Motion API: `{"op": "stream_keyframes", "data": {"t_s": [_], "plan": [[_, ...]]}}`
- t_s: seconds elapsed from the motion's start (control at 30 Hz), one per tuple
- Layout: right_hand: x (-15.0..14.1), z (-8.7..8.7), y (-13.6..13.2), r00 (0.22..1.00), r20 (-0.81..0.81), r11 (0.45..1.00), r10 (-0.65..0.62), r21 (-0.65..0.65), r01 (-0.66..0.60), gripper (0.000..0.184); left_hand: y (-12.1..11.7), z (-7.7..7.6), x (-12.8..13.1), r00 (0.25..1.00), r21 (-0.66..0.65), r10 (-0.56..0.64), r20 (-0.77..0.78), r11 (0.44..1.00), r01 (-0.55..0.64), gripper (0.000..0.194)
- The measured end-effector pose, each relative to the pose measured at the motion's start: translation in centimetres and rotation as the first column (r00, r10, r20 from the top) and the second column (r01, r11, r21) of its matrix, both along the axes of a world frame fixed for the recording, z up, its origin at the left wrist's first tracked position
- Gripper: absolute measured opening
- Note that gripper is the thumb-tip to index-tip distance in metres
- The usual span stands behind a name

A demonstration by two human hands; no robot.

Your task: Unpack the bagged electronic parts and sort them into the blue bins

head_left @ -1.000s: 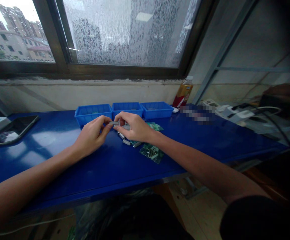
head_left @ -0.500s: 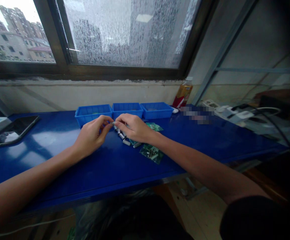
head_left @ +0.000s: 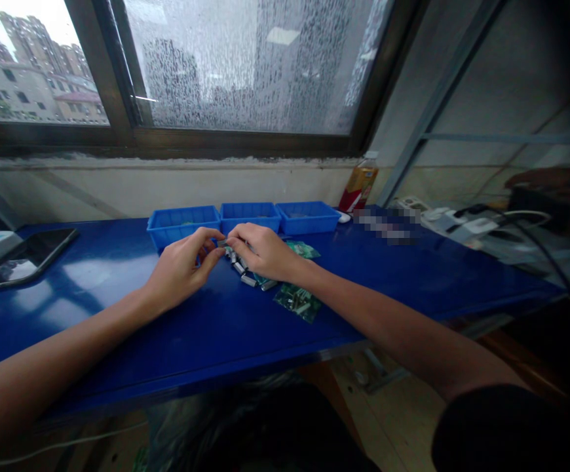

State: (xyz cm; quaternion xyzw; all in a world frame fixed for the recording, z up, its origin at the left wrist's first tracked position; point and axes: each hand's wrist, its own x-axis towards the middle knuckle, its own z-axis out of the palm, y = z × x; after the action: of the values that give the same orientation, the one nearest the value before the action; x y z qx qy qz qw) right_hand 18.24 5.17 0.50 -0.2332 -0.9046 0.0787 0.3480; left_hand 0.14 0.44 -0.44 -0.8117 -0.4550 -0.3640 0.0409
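My left hand (head_left: 181, 267) and my right hand (head_left: 261, 252) meet over the blue table (head_left: 118, 308), fingertips pinched together on a small silver cylindrical part (head_left: 223, 243) held between them. Several more small silver parts (head_left: 246, 278) lie on the table just under my right hand. A green circuit board (head_left: 298, 301) lies to the right of them, and another green board (head_left: 304, 249) shows beyond my right wrist.
Three blue plastic bins (head_left: 183, 222) stand in a row behind my hands, below the window. A dark phone (head_left: 24, 257) lies at the far left. A drink bottle (head_left: 360, 183) stands at the back right, with white power strips and cables (head_left: 466, 226) beyond it.
My hands have closed in a little, the fingertips now nearer each other on the small silver part. Nothing else has moved.
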Motion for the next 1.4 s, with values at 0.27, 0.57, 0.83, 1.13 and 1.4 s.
{"op": "stream_keyframes", "data": {"t_s": [0.27, 0.57, 0.83, 1.13, 1.4], "plan": [[0.1, 0.1, -0.3, 1.0, -0.004, 1.0, 0.017, 0.01, -0.017, 0.019, 0.1, 0.1, 0.0, 0.999, -0.018, 0.022, 0.036, 1.0, -0.021, 0.021], [-0.1, 0.1, -0.2, 1.0, -0.004, 1.0, 0.0, 0.016, 0.0, 0.019, 0.1, -0.1, 0.0, 1.0, 0.005, 0.002, 0.031, 1.0, -0.002, 0.023], [0.0, 0.0, -0.4, 0.999, -0.039, 1.0, 0.001, -0.006, -0.001, 0.02, 0.1, 0.1, 0.1, 0.998, -0.043, 0.03, 0.047, 0.999, -0.028, 0.023], [0.7, 1.1, 0.3, 0.999, -0.028, 0.991, -0.041, 0.129, 0.045, 0.016, 0.3, -0.2, 0.0, 0.988, -0.185, -0.055, -0.141, 0.982, 0.028, 0.031], [4.4, -0.4, 6.7, 0.883, -0.186, 0.89, -0.431, 0.074, 0.45, 0.02, 0.8, -1.6, 0.2, 0.886, -0.228, -0.231, -0.402, 0.962, 0.148, 0.04]]}}
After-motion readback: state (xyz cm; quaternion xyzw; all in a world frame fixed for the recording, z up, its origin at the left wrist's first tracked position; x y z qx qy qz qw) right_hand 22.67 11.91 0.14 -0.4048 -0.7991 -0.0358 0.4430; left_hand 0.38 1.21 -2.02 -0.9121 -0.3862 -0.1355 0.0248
